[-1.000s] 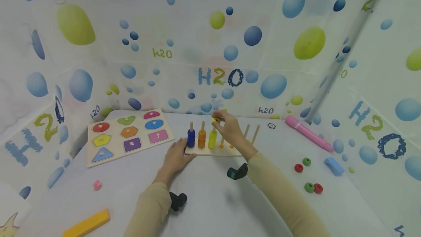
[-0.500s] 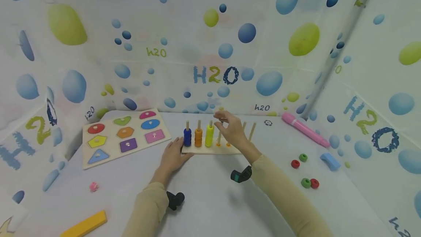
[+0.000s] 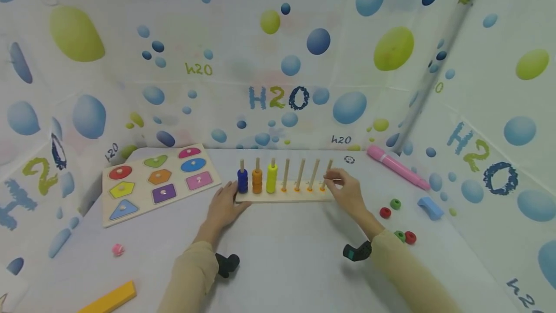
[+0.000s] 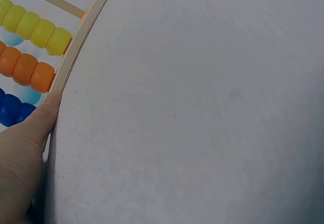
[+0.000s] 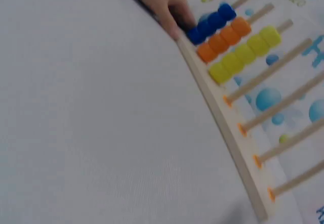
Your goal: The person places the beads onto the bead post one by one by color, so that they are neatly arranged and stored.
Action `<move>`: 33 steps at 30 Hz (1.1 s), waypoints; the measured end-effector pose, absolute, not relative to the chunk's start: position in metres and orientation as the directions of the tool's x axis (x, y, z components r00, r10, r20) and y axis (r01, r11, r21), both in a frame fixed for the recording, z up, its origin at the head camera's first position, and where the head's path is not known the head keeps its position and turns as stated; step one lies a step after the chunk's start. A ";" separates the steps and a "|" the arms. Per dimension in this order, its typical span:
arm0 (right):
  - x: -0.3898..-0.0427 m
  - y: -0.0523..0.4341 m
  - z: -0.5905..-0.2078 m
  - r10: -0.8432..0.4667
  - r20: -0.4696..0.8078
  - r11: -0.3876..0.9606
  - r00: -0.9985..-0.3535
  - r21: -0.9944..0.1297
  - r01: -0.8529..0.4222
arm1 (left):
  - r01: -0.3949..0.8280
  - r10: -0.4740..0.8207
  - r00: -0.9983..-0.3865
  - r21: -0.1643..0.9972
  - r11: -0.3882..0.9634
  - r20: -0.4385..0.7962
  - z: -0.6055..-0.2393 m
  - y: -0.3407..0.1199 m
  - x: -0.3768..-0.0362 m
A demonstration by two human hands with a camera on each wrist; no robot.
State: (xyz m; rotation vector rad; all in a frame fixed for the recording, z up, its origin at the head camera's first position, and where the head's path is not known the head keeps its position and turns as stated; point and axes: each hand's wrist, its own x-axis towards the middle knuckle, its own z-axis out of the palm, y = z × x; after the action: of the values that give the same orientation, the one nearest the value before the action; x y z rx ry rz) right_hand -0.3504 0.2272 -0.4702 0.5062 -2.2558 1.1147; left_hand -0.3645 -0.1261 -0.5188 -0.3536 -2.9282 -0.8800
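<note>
A wooden bead stacker (image 3: 284, 197) with a row of upright pegs stands on the white table. Blue beads (image 3: 242, 181), orange beads (image 3: 257, 181) and yellow beads (image 3: 271, 179) fill its three leftmost pegs; the other pegs are bare. My left hand (image 3: 223, 206) holds the left end of the base, its thumb along the front edge in the left wrist view and its other fingers round the end. Beside the rightmost peg (image 3: 329, 163) is my right hand (image 3: 346, 191), fingers loosely bent, with no bead visible in it. Whether its fingertips touch that peg is unclear.
Right of the stacker lie loose red beads (image 3: 385, 213) and green beads (image 3: 395, 204), a light blue block (image 3: 430, 207) and a pink marker (image 3: 397, 167). To the left are a shape puzzle board (image 3: 173, 162), a small pink piece (image 3: 118, 249) and a yellow block (image 3: 108, 297).
My right hand let go of a yellow bead, now atop the yellow stack, and moved right to the stacker's far end. My left hand stayed on the base. The head view shifted slightly right.
</note>
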 end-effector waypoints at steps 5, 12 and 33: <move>-0.340 0.278 -0.481 -0.062 0.591 0.678 -0.805 -0.567 -0.468 | 0.248 0.205 -0.969 0.536 0.807 0.140 -0.520 -0.130 -0.368; -0.325 0.348 -0.492 0.027 0.496 0.823 -0.868 -0.503 -0.262 | 0.264 0.206 -0.964 0.529 0.807 0.167 -0.518 -0.132 -0.368; -0.303 0.382 -0.494 0.109 0.241 0.851 -0.964 -0.524 -0.035 | 0.258 0.199 -0.966 0.545 0.797 0.165 -0.520 -0.128 -0.364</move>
State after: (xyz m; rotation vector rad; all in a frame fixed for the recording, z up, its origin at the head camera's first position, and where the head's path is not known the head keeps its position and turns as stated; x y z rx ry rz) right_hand -0.3029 0.3824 -0.4941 -0.0568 -2.7656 0.7909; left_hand -0.3637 -0.1284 -0.5200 -0.3679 -2.8835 -0.8968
